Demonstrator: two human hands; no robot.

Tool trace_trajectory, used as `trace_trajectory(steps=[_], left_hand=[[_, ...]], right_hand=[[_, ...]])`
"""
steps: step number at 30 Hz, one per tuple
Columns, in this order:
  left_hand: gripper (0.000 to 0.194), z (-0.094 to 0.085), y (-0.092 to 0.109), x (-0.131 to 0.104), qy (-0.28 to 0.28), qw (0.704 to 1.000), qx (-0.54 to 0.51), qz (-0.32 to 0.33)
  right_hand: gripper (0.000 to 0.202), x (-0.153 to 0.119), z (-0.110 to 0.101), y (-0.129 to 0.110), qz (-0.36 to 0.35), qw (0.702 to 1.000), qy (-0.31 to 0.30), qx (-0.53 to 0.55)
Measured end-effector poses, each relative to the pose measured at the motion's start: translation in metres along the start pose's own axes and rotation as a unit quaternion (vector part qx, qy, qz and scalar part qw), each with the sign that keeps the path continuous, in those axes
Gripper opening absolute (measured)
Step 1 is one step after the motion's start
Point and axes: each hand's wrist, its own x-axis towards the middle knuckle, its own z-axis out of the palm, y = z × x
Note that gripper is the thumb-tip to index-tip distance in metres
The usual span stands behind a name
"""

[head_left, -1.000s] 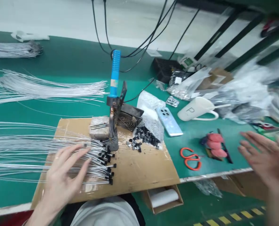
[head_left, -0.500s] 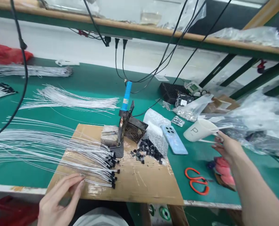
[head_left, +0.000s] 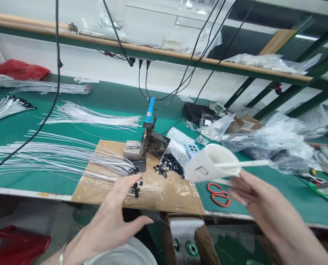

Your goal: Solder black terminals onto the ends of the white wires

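Observation:
My right hand point(head_left: 252, 191) grips the handle of a white cup point(head_left: 199, 165), which is tilted and has a white stick across its mouth. My left hand point(head_left: 114, 213) is raised at the cardboard's front edge, thumb and fingers spread, holding nothing. Behind its fingertips, white wires point(head_left: 97, 162) with black ends lie on the cardboard point(head_left: 166, 195). Small black pieces point(head_left: 171, 165) spill from a bubble-wrap bag point(head_left: 180, 141). A soldering iron with a blue handle point(head_left: 150, 108) stands upright in its holder, beside a small fan point(head_left: 156, 146).
Red-handled scissors point(head_left: 219, 195) lie right of the cardboard, below the cup. The cup partly hides a light blue phone point(head_left: 191, 149). Plastic bags point(head_left: 285, 136) fill the right side. More white wires point(head_left: 89, 117) lie behind, and black cables hang from above.
My right hand has brought the cup left and nearer, over the cardboard's right edge. My left hand has risen and moved right, its fingers opening away from the wires. The view has shifted.

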Motion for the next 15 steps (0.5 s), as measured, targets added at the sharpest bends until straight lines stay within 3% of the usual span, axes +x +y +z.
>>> trace_trajectory(steps=[2,4,6,8,10,12,15], left_hand=[[0.101,0.003,0.013,0.003,-0.024,0.999,-0.028,0.004],[0.115,0.004,0.019,0.0,-0.023,0.998,-0.065,0.003],[0.111,0.003,0.018,-0.008,0.012,0.994,-0.111,-0.015],[0.092,0.0,0.014,-0.019,0.08,0.987,-0.129,-0.045],[0.075,-0.003,0.007,-0.032,0.158,0.981,-0.102,-0.056],[0.07,-0.005,-0.001,-0.044,0.216,0.974,-0.053,-0.043],[0.072,-0.004,-0.013,-0.057,0.255,0.966,-0.006,-0.026]], right_hand=[[0.038,-0.034,0.034,0.01,0.074,0.992,-0.074,0.074],[0.043,-0.062,0.069,0.022,0.101,0.977,-0.156,0.106],[0.047,-0.083,0.099,0.03,0.105,0.959,-0.245,0.098],[0.048,-0.095,0.119,0.03,0.092,0.945,-0.303,0.079],[0.04,-0.101,0.128,0.023,-0.006,0.938,-0.345,-0.013],[0.025,-0.103,0.13,0.014,-0.166,0.929,-0.308,-0.116],[0.033,-0.104,0.134,0.004,-0.369,0.862,-0.275,-0.213]])
